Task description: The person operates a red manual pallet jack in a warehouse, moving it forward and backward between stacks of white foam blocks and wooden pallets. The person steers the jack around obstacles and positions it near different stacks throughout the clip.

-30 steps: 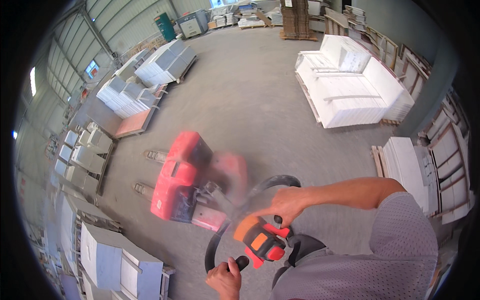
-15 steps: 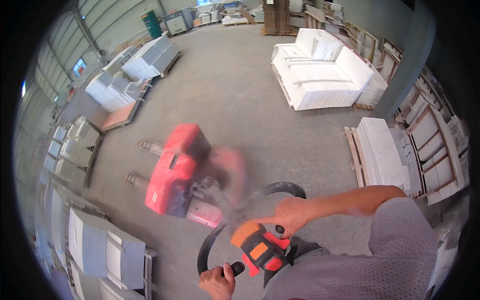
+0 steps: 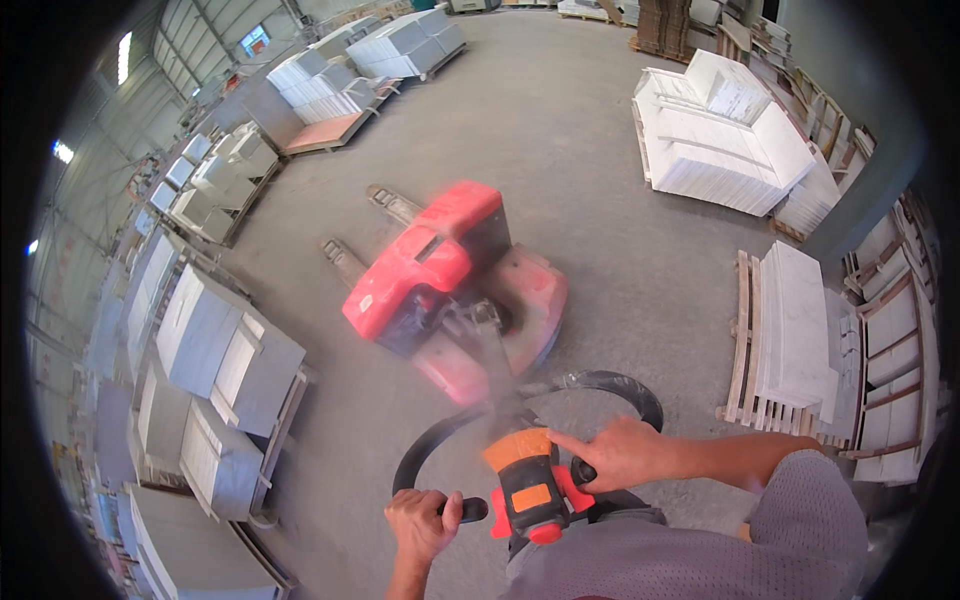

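Head view: left grip (image 3: 474,510) is clasped by left hand (image 3: 425,522); right grip (image 3: 582,471) is held by right hand (image 3: 622,455), index finger (image 3: 572,444) extended to console (image 3: 530,472). Truck (image 3: 425,262) is located ahead, long axis directed forward-left; right hand is placed nearer.

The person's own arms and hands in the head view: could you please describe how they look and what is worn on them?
The left hand and right hand are bare, with no glove or watch visible. A short, loose grey sleeve, dotted with tiny mesh-like holes, ends near the right elbow. The left sleeve is not in view.
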`<control>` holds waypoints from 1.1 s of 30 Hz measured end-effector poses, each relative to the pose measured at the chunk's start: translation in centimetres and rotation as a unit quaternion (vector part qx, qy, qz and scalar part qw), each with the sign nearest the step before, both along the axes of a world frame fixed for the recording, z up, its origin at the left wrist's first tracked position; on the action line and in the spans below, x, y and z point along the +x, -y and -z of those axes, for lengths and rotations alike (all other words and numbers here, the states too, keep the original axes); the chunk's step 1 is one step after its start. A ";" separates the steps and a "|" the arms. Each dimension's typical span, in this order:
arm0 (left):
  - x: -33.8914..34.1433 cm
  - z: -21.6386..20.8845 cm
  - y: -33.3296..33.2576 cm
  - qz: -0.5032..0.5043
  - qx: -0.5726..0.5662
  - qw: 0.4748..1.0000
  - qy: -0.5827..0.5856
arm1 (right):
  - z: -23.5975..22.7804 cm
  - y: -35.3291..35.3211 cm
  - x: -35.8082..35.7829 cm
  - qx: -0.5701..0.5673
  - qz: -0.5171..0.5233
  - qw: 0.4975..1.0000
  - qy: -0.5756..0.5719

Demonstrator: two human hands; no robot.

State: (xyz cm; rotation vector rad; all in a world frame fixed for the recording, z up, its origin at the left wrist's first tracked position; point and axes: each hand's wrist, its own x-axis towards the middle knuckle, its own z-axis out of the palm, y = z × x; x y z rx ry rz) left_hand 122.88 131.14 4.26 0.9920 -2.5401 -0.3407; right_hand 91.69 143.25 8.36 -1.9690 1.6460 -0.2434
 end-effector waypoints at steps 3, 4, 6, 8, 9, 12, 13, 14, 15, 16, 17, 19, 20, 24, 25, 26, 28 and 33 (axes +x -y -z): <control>3.8 -1.3 -4.1 0.011 0.005 1.000 -0.012 | -0.6 -5.0 4.0 0.040 0.011 0.999 0.011; 5.2 -1.7 -5.6 0.012 0.007 1.000 -0.006 | -0.9 -6.6 5.3 0.029 0.012 0.999 0.027; 8.0 -2.4 -8.7 0.013 0.010 1.000 0.006 | -1.6 -9.9 8.0 0.031 0.010 0.999 0.028; 10.7 -2.6 -11.6 0.021 0.008 1.000 0.016 | -2.2 -13.3 10.7 0.073 0.030 0.997 0.019; 12.1 -2.7 -13.3 0.024 0.015 0.999 0.024 | -2.4 -15.1 12.1 0.101 0.039 0.994 0.016; 16.3 -2.7 -17.5 0.037 0.044 0.998 0.010 | -2.1 -19.6 16.5 0.124 0.022 0.992 -0.023; 17.8 -2.9 -18.5 0.060 0.054 0.997 0.014 | -1.8 -21.1 18.0 0.121 0.020 0.992 -0.014; 19.3 -3.2 -19.2 0.085 0.065 0.994 0.018 | -1.6 -22.5 19.4 0.109 0.016 0.994 -0.007; 20.8 -3.6 -19.9 0.111 0.079 0.990 0.023 | -1.4 -24.0 21.0 0.108 0.010 0.994 -0.006; 22.3 -4.1 -20.6 0.139 0.094 0.985 0.036 | -1.2 -25.4 22.5 0.087 0.017 0.996 0.003; 23.8 -4.7 -21.3 0.167 0.111 0.978 0.050 | -1.1 -27.0 23.9 0.076 0.021 0.997 0.005; 26.2 -5.8 -23.1 0.212 0.140 0.964 0.073 | -1.1 -30.1 26.4 0.049 0.020 0.999 0.002; 27.2 -6.1 -24.2 0.231 0.158 0.957 0.083 | -1.2 -31.7 27.7 0.037 0.016 0.999 0.000; 31.1 -7.3 -30.0 0.263 0.232 0.919 0.179 | -1.9 -38.7 32.0 0.037 -0.014 0.999 0.002; 32.0 -7.4 -31.8 0.260 0.221 0.924 0.175 | -2.1 -40.4 32.7 0.040 -0.011 0.999 0.012; 32.9 -7.5 -33.6 0.257 0.209 0.927 0.177 | -2.3 -42.1 33.3 0.046 -0.014 0.999 0.018; 34.4 -7.6 -37.6 0.248 0.192 0.935 0.168 | -2.7 -45.5 34.3 0.054 -0.026 0.998 0.021; 37.3 -7.8 -47.6 0.230 0.154 0.951 0.139 | -3.9 -53.8 35.9 0.017 -0.041 0.999 0.027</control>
